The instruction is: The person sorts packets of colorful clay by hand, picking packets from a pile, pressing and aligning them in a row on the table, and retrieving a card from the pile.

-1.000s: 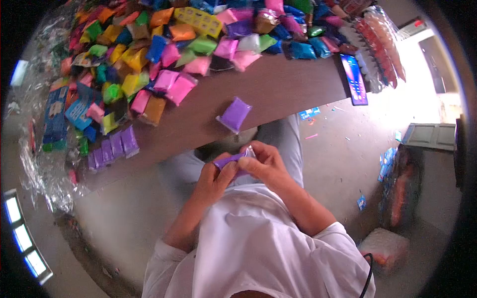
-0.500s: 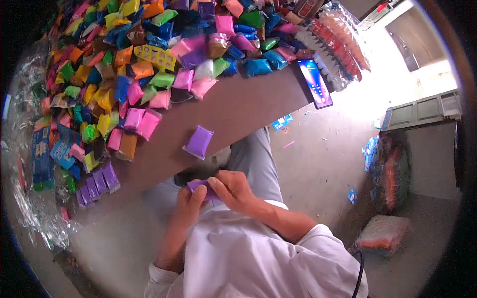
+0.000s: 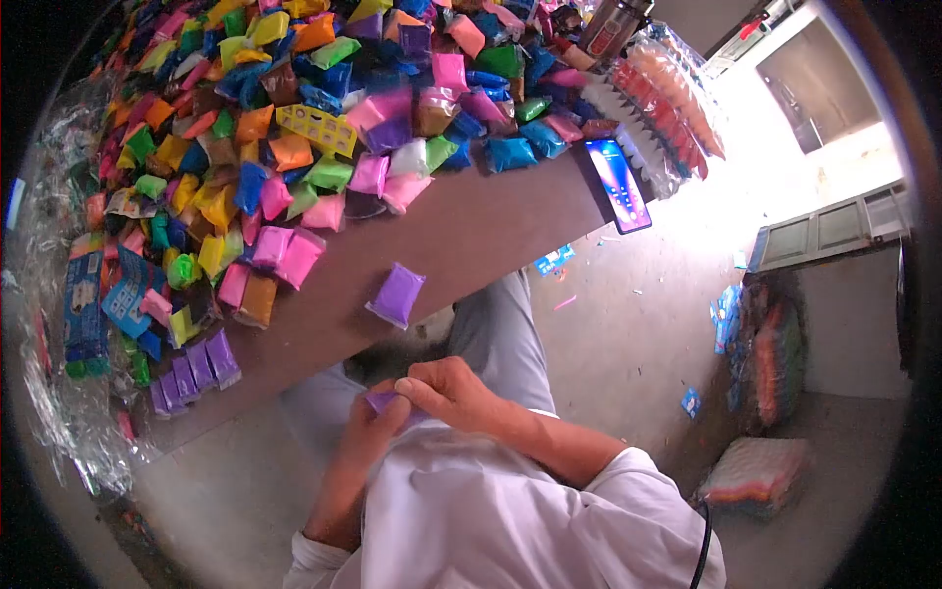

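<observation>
Both hands are together over my lap, just off the table's near edge. My left hand [image 3: 378, 424] is closed on a small purple packet [image 3: 385, 401], which is mostly covered by the fingers. My right hand [image 3: 442, 391] pinches the same packet from the right side. On the table [image 3: 343, 285] a single purple packet [image 3: 396, 294] lies near the edge, beyond the hands. A row of several purple packets [image 3: 200, 365] lies at the left, close to the table's edge.
A large heap of colourful packets [image 3: 294, 152] covers the table's far side. A lit phone [image 3: 618, 187] lies at the right edge beside bagged items [image 3: 667, 108]. Clear plastic wrap [image 3: 74, 412] hangs at the left. A wrapped bundle [image 3: 756, 471] is on the floor.
The view has shifted, so the table's contents appear further left. Both hands still grip the purple packet, which is now more hidden by the fingers.
</observation>
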The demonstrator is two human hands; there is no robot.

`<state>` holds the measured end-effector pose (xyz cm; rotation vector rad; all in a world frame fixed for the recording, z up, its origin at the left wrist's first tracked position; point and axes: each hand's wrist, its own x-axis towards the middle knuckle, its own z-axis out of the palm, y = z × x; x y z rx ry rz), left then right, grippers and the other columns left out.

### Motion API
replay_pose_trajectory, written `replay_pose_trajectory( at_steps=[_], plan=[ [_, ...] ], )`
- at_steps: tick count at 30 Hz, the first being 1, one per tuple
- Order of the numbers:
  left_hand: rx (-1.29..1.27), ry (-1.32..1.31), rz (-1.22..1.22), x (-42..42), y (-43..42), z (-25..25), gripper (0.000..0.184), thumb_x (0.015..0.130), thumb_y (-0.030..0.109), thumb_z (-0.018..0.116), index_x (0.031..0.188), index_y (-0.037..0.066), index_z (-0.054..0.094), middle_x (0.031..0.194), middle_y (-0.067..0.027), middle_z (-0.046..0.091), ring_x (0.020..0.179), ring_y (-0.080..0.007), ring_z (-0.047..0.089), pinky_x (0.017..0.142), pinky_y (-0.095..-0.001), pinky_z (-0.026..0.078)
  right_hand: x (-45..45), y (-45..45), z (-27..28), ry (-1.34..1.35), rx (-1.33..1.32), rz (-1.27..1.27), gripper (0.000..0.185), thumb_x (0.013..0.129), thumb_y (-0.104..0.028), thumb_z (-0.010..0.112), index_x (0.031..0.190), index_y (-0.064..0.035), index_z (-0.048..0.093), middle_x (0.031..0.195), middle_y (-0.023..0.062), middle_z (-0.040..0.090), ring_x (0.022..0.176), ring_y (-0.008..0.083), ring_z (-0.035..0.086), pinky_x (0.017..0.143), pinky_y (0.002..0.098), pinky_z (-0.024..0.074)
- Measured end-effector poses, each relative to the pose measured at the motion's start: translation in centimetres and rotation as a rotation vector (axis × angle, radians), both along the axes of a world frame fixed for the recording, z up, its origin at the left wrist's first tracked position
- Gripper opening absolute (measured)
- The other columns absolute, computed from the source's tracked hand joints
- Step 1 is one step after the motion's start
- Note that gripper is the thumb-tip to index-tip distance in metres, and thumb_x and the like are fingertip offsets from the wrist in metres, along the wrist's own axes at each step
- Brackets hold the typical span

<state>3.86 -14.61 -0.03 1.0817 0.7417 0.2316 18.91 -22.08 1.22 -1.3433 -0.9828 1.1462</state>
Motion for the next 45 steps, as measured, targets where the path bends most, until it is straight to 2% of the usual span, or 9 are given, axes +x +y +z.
replay_pose_trajectory(
  at_steps=[7,13,15,19,27,31,36,43,45],
  plan=[
    [0.214,0.066,0.062,0.1,-0.1,-1.6,0.025,0.090,0.027,0.053,0.085,0.003,0.056,0.077,0.0024,0.051,0.071,-0.0062,0.043,0.059,-0.0239,0.037,-0.9,-0.2,-2.0,-0.427,0.199,-0.211,0.032,0.092,-0.019,0.047,0.069,0.0027,0.051,0.058,0.0144,0.046,0.049,0.0229,0.042,0.048,0.0350,0.0359],
    [0.216,0.007,0.002,1.3,0.4,0.5,0.029,0.091,0.030,0.053,0.081,0.003,0.054,0.072,0.0029,0.049,0.068,-0.0074,0.042,0.056,-0.0266,0.036,-0.3,-0.5,-0.8,-0.246,-0.049,-0.336,0.030,0.093,-0.023,0.049,0.076,0.0010,0.055,0.066,0.0178,0.053,0.056,0.0262,0.052,0.053,0.0364,0.0416],
    [0.197,0.034,0.046,0.7,0.4,-0.2,0.030,0.091,0.032,0.053,0.080,0.004,0.054,0.073,0.0030,0.049,0.067,-0.0076,0.042,0.055,-0.0266,0.036,0.6,-0.4,0.0,0.076,-0.016,-0.116,0.028,0.092,-0.019,0.052,0.073,0.0024,0.052,0.060,0.0059,0.048,0.056,0.0099,0.042,0.050,0.0313,0.0363],
    [0.198,0.095,0.139,-0.6,0.3,-1.8,0.032,0.091,0.036,0.051,0.079,0.006,0.053,0.073,0.0041,0.048,0.065,-0.0066,0.042,0.052,-0.0252,0.034,0.4,-0.7,-0.7,-0.010,0.042,0.102,0.033,0.093,-0.030,0.051,0.083,0.0016,0.058,0.066,0.0146,0.055,0.063,0.0113,0.051,0.056,0.0340,0.0426],
    [0.117,0.068,0.184,0.4,0.4,0.1,0.033,0.091,0.037,0.051,0.078,0.007,0.052,0.071,0.0054,0.047,0.063,-0.0038,0.041,0.049,-0.0213,0.032,-0.3,-0.8,-1.2,0.165,-0.020,-0.032,0.024,0.090,-0.019,0.057,0.076,-0.0018,0.048,0.066,-0.0042,0.040,0.063,0.0048,0.036,0.051,0.0243,0.0322],
    [0.165,0.061,0.112,0.3,0.5,0.0,0.032,0.090,0.036,0.052,0.077,0.007,0.052,0.070,0.0056,0.048,0.062,-0.0037,0.041,0.048,-0.0216,0.031,0.1,-1.0,-1.7,0.065,-0.013,-0.018,0.021,0.089,-0.016,0.059,0.079,-0.0043,0.045,0.071,-0.0056,0.041,0.066,0.0035,0.037,0.054,0.0218,0.0323],
    [0.164,0.053,0.114,0.1,0.6,-0.3,0.037,0.087,0.044,0.053,0.078,0.008,0.052,0.068,0.0044,0.049,0.059,-0.0049,0.044,0.047,-0.0215,0.033,0.2,-0.7,-1.3,0.491,-0.072,-0.006,0.015,0.088,-0.014,0.060,0.085,-0.0051,0.048,0.081,-0.0050,0.049,0.071,0.0029,0.042,0.058,0.0199,0.0354],
    [0.180,0.064,0.062,-0.2,0.8,-1.1,0.046,0.085,0.053,0.053,0.085,0.007,0.054,0.073,0.0014,0.053,0.062,-0.0063,0.048,0.048,-0.0201,0.038,-0.1,0.2,0.5,0.441,-0.116,0.003,0.025,0.094,-0.024,0.051,0.082,-0.0020,0.052,0.075,-0.0043,0.051,0.067,0.0053,0.044,0.056,0.0226,0.0366],
    [0.186,0.085,0.074,-0.1,0.6,-1.2,0.046,0.085,0.053,0.053,0.085,0.007,0.055,0.074,0.0010,0.054,0.062,-0.0066,0.049,0.049,-0.0200,0.040,-0.1,-0.1,-1.2,0.100,-0.144,-0.054,0.032,0.095,-0.029,0.048,0.079,-0.0017,0.052,0.070,-0.0047,0.049,0.064,0.0065,0.044,0.055,0.0240,0.0364]
  ],
)
